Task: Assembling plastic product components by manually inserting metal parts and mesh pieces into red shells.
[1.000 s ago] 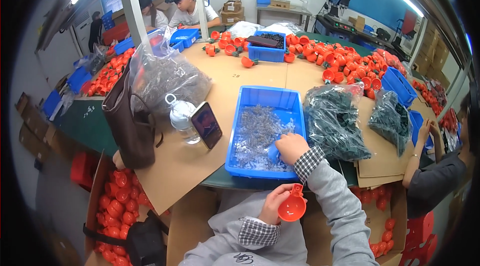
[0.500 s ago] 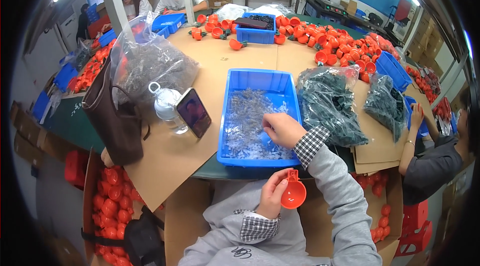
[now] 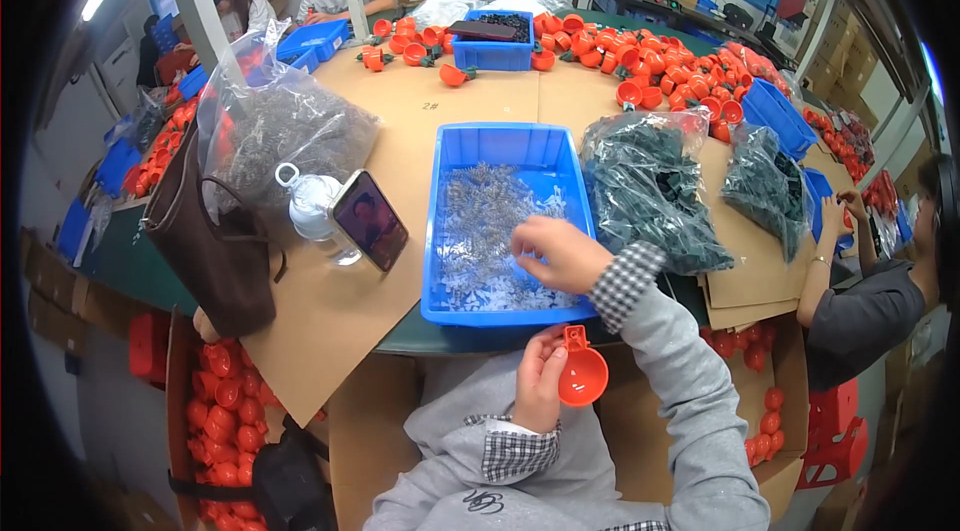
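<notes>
My left hand grips an orange-red plastic cup by its small square neck, in front of the table edge, with the round bowl facing up. Over the blue tray hovers my right hand, its fingers curled together. Anything between those fingertips is too small or hidden to make out. Below and beside that hand, the tray holds a heap of small metal springs and a layer of small white plastic pieces.
Bags of dark green parts lie right of the tray. To the left stand a propped phone, a water bottle, a brown bag and a bag of springs. Orange-red cups pile up behind. A co-worker sits at right.
The whole view has shifted slightly, with the table things now higher and further left. My right hand stays over the tray, its fingers slightly repositioned. The left hand keeps hold of the cup.
</notes>
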`<action>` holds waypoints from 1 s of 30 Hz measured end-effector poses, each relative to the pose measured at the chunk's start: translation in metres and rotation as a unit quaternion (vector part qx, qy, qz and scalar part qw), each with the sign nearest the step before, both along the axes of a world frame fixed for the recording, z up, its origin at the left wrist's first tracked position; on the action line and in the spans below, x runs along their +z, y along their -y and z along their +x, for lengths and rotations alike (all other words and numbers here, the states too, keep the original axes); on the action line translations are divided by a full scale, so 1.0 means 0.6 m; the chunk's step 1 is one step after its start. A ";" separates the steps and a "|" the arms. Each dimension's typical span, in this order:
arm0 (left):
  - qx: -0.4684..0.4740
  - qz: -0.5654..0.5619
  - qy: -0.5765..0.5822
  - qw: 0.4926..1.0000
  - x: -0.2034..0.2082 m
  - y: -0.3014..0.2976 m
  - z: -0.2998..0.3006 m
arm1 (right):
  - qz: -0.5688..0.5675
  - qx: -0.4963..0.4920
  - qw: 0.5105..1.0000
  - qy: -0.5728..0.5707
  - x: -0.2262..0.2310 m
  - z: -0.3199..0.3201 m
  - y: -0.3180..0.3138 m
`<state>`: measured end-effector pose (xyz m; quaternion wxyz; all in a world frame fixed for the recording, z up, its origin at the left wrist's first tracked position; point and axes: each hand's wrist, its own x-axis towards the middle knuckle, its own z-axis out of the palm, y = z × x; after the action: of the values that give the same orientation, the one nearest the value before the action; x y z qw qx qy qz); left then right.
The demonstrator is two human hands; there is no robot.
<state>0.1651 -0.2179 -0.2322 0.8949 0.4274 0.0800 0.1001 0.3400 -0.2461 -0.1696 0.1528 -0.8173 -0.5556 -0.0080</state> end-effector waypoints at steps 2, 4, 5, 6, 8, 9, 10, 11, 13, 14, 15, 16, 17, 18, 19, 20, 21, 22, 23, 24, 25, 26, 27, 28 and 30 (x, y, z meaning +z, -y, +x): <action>0.023 -0.007 -0.013 1.000 -0.005 -0.004 -0.003 | 0.197 0.005 0.912 -0.361 0.033 -0.030 0.022; 0.014 -0.024 -0.007 1.000 -0.013 -0.008 -0.004 | 0.225 -0.019 0.793 -0.566 0.068 -0.075 0.072; 0.016 -0.027 -0.010 0.999 -0.013 -0.010 -0.004 | 0.221 -0.035 0.791 -0.569 0.063 -0.090 0.097; 0.003 -0.019 -0.008 1.000 -0.006 -0.007 -0.002 | 0.220 -0.058 0.792 -0.567 0.061 -0.105 0.125; -0.012 -0.014 -0.010 1.000 0.005 -0.003 0.001 | 0.263 -0.036 0.780 -0.567 0.044 -0.124 0.153; -0.011 0.008 -0.001 1.000 0.008 -0.001 0.001 | 0.274 -0.050 0.774 -0.569 0.038 -0.132 0.162; -0.008 0.031 0.007 0.999 0.009 -0.001 0.002 | 0.285 -0.064 0.768 -0.571 0.033 -0.137 0.169; -0.007 0.039 0.005 0.999 0.009 0.000 0.002 | 0.283 -0.069 0.766 -0.573 0.027 -0.138 0.174; -0.009 0.040 -0.002 0.999 0.014 -0.002 0.000 | 0.275 -0.078 0.786 -0.549 0.015 -0.138 0.181; -0.013 0.043 -0.005 0.999 0.015 -0.001 -0.002 | 0.276 -0.080 0.784 -0.551 0.008 -0.140 0.183; -0.012 0.045 -0.007 0.999 0.015 0.000 -0.003 | 0.285 -0.086 0.789 -0.537 0.000 -0.140 0.181; -0.012 0.048 -0.004 0.999 0.016 0.002 -0.004 | 0.295 -0.091 0.794 -0.523 -0.004 -0.141 0.181; -0.013 0.051 0.000 0.999 0.016 0.005 -0.004 | 0.297 -0.090 0.793 -0.524 -0.006 -0.140 0.182; -0.011 0.054 -0.002 0.998 0.016 0.006 -0.004 | 0.290 -0.087 0.793 -0.528 -0.008 -0.140 0.183; -0.006 0.067 0.005 0.998 0.015 0.007 -0.004 | 0.283 -0.085 0.794 -0.532 -0.009 -0.140 0.184; -0.001 0.079 0.012 0.997 0.015 0.008 -0.004 | 0.284 -0.083 0.792 -0.533 -0.010 -0.140 0.183; -0.003 0.081 0.011 0.997 0.015 0.008 -0.004 | 0.292 -0.085 0.793 -0.527 -0.011 -0.141 0.185; -0.006 0.082 0.007 0.997 0.015 0.009 -0.005 | 0.300 -0.088 0.794 -0.521 -0.012 -0.143 0.186; -0.009 0.082 0.004 0.997 0.016 0.010 -0.005 | 0.302 -0.090 0.793 -0.521 -0.012 -0.145 0.186; -0.010 0.083 0.003 0.996 0.016 0.009 -0.006 | 0.320 -0.087 0.791 -0.514 -0.011 -0.147 0.186; -0.012 0.084 0.000 0.996 0.017 0.009 -0.006 | 0.337 -0.084 0.789 -0.507 -0.011 -0.148 0.186; -0.013 0.084 -0.002 0.996 0.016 0.009 -0.005 | 0.338 -0.085 0.788 -0.507 -0.012 -0.147 0.186; -0.015 0.085 -0.002 0.996 0.017 0.010 -0.004 | 0.315 -0.094 0.798 -0.505 -0.011 -0.146 0.187; -0.013 0.085 0.002 0.996 0.016 0.010 -0.003 | 0.291 -0.102 0.807 -0.503 -0.011 -0.145 0.187; -0.011 0.087 0.005 0.996 0.015 0.010 -0.001 | 0.288 -0.111 0.815 -0.491 -0.018 -0.141 0.187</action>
<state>0.1645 -0.2240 -0.2231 0.8559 0.5037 0.0618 0.0992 0.2551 -0.3585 -0.1805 0.6317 -0.6874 -0.2851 0.2174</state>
